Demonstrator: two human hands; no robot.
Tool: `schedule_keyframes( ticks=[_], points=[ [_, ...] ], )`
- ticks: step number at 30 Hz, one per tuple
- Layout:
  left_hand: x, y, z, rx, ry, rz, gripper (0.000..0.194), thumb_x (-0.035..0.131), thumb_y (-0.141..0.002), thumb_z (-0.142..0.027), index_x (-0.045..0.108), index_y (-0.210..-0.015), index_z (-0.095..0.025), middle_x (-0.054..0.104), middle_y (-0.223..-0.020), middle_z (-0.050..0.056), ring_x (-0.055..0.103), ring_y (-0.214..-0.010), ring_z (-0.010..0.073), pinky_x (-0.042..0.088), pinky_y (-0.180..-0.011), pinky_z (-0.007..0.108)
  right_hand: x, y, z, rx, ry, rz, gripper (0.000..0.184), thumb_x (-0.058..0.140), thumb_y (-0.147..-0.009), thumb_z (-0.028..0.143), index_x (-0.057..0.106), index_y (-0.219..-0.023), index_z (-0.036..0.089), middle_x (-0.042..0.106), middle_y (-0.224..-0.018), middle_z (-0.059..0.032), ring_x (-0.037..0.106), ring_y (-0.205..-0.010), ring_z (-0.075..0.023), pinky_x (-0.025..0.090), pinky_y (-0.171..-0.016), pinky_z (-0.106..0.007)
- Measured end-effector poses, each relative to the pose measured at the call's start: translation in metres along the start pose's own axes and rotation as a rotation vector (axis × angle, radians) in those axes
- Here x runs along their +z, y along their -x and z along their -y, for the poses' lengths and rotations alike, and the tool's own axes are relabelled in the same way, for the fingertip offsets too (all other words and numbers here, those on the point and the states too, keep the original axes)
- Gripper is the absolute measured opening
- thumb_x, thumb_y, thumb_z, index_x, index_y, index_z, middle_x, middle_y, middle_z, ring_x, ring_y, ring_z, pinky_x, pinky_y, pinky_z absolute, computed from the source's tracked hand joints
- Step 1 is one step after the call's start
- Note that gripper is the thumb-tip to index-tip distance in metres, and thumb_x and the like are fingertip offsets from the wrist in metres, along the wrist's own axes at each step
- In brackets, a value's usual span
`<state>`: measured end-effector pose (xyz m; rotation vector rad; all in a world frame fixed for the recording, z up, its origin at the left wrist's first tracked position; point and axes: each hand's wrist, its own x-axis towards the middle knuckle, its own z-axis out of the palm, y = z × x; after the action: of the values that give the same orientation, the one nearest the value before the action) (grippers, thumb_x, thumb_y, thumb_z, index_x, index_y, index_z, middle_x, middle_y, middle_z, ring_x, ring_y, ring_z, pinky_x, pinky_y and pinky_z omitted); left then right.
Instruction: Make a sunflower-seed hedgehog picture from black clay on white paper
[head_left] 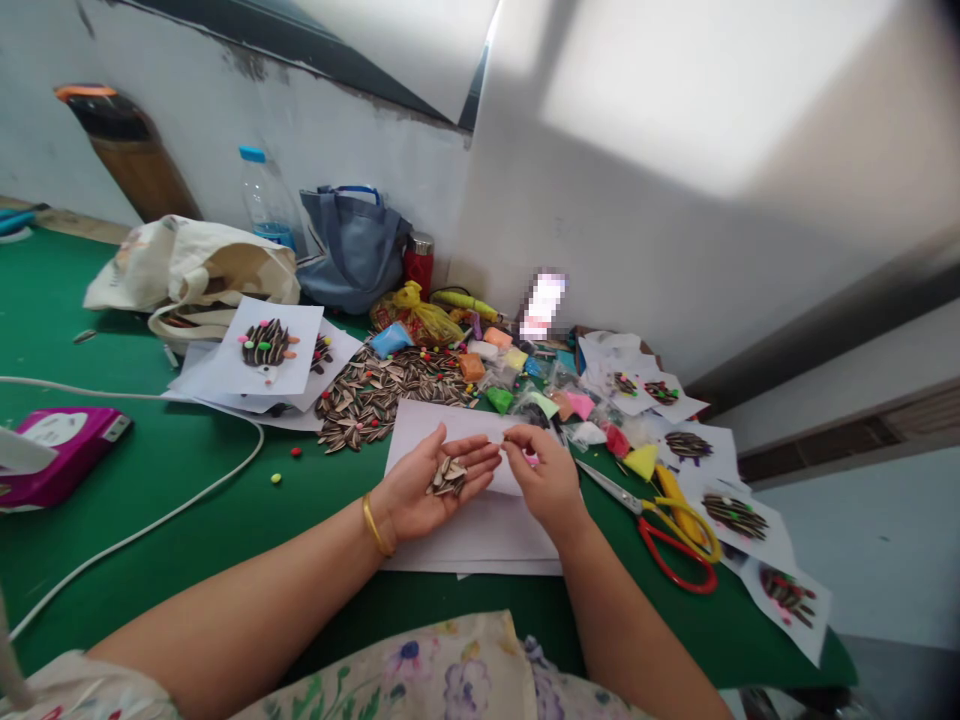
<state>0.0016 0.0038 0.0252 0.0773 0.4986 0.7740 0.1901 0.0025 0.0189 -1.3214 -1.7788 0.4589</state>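
Note:
My left hand [431, 490] lies palm up over the white paper [420, 425], its fingers stretched out and a small heap of striped sunflower seeds [448, 478] cupped in the palm. Close beside its fingertips, my right hand [546, 482] is closed in a pinch; whatever its fingers hold is too small or hidden to make out. Something pink shows under the right hand on the sheet. Beyond the paper spreads a large pile of sunflower seeds [390, 385], dotted with small coloured balls.
Scissors [679, 530] with red and yellow handles lie to the right. Packets of coloured clay [581, 403] stand behind the paper. Finished seed hedgehog pictures [274, 345] lie left and right. A white cable [187, 480] crosses the green table. Bags [352, 245] and a bottle [266, 205] line the wall.

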Motion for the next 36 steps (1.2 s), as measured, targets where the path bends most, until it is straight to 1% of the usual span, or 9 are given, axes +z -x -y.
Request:
schedule_keyframes(
  ticks=[2, 5, 10, 14, 17, 21, 24, 30, 36],
  points=[
    [0.0, 0.0, -0.004, 0.062, 0.01, -0.053, 0.046, 0.038, -0.096, -0.043, 0.06, -0.111, -0.006, 0.065, -0.113, 0.021, 0.066, -0.103, 0.0263, 0.056, -0.085, 0.036, -0.005, -0.003, -0.013, 0.083, -0.022, -0.015, 0.022, 0.055, -0.085, 0.028, 0.065, -0.103, 0.02, 0.069, -0.09, -0.004, 0.061, -0.078, -0.0174, 0.049, -0.072, -0.03],
    [0.0, -0.002, -0.01, 0.149, 0.051, -0.11, 0.045, 0.035, -0.098, -0.041, 0.061, -0.107, -0.006, 0.066, -0.112, 0.021, 0.065, -0.106, 0.0266, 0.056, -0.087, 0.036, -0.008, -0.008, -0.031, 0.154, 0.005, 0.067, 0.025, 0.053, -0.084, 0.026, 0.067, -0.104, 0.02, 0.071, -0.093, -0.0049, 0.064, -0.077, -0.0178, 0.051, -0.072, -0.032],
    [-0.001, -0.003, -0.017, 0.213, 0.087, -0.145, 0.044, 0.033, -0.098, -0.04, 0.063, -0.102, -0.008, 0.068, -0.108, 0.019, 0.064, -0.108, 0.0269, 0.058, -0.084, 0.036, -0.003, -0.008, -0.046, 0.106, 0.168, 0.211, 0.028, 0.054, -0.08, 0.021, 0.071, -0.102, 0.021, 0.072, -0.099, -0.0068, 0.066, -0.088, -0.0213, 0.05, -0.08, -0.036],
    [-0.001, -0.004, -0.017, 0.215, 0.085, -0.149, 0.045, 0.032, -0.099, -0.039, 0.063, -0.101, -0.006, 0.068, -0.107, 0.019, 0.065, -0.106, 0.0271, 0.059, -0.082, 0.036, 0.001, -0.008, -0.044, 0.158, 0.209, 0.259, 0.026, 0.055, -0.08, 0.022, 0.07, -0.102, 0.022, 0.073, -0.089, -0.0036, 0.065, -0.078, -0.0178, 0.049, -0.073, -0.03],
    [-0.002, -0.005, -0.017, 0.22, 0.085, -0.148, 0.046, 0.032, -0.099, -0.039, 0.063, -0.1, -0.006, 0.068, -0.106, 0.019, 0.066, -0.105, 0.027, 0.059, -0.081, 0.035, 0.002, -0.01, -0.04, 0.215, 0.253, 0.274, 0.021, 0.056, -0.08, 0.021, 0.069, -0.096, 0.022, 0.072, -0.085, -0.0014, 0.063, -0.075, -0.016, 0.046, -0.069, -0.026],
    [-0.003, -0.006, -0.018, 0.222, 0.087, -0.139, 0.046, 0.031, -0.099, -0.039, 0.064, -0.1, -0.006, 0.069, -0.105, 0.019, 0.066, -0.106, 0.0269, 0.059, -0.082, 0.035, 0.002, -0.013, -0.036, 0.154, 0.348, 0.3, 0.017, 0.053, -0.081, 0.02, 0.069, -0.088, 0.023, 0.071, -0.085, -0.0019, 0.062, -0.079, -0.0173, 0.042, -0.069, -0.026],
    [-0.004, -0.006, -0.018, 0.217, 0.085, -0.138, 0.046, 0.031, -0.099, -0.039, 0.064, -0.1, -0.007, 0.069, -0.104, 0.018, 0.066, -0.105, 0.0266, 0.059, -0.081, 0.035, 0.003, -0.013, -0.035, 0.13, 0.377, 0.286, 0.017, 0.052, -0.082, 0.021, 0.069, -0.085, 0.022, 0.07, -0.084, -0.0019, 0.061, -0.079, -0.0176, 0.04, -0.069, -0.026],
    [-0.003, -0.006, -0.018, 0.226, 0.077, -0.148, 0.046, 0.031, -0.099, -0.039, 0.064, -0.097, -0.007, 0.07, -0.103, 0.017, 0.067, -0.102, 0.0262, 0.059, -0.082, 0.035, 0.006, -0.011, -0.038, 0.207, 0.304, 0.221, 0.014, 0.052, -0.082, 0.025, 0.065, -0.088, 0.023, 0.068, -0.077, 0.0001, 0.058, -0.067, -0.0155, 0.038, -0.061, -0.025],
    [-0.002, -0.006, -0.018, 0.223, 0.08, -0.151, 0.046, 0.031, -0.099, -0.038, 0.064, -0.097, -0.007, 0.069, -0.104, 0.018, 0.066, -0.103, 0.0265, 0.059, -0.083, 0.035, 0.008, -0.012, -0.039, 0.172, 0.194, 0.215, 0.013, 0.052, -0.079, 0.023, 0.064, -0.083, 0.022, 0.067, -0.076, 0.0003, 0.058, -0.068, -0.0152, 0.04, -0.062, -0.025]
  ],
)
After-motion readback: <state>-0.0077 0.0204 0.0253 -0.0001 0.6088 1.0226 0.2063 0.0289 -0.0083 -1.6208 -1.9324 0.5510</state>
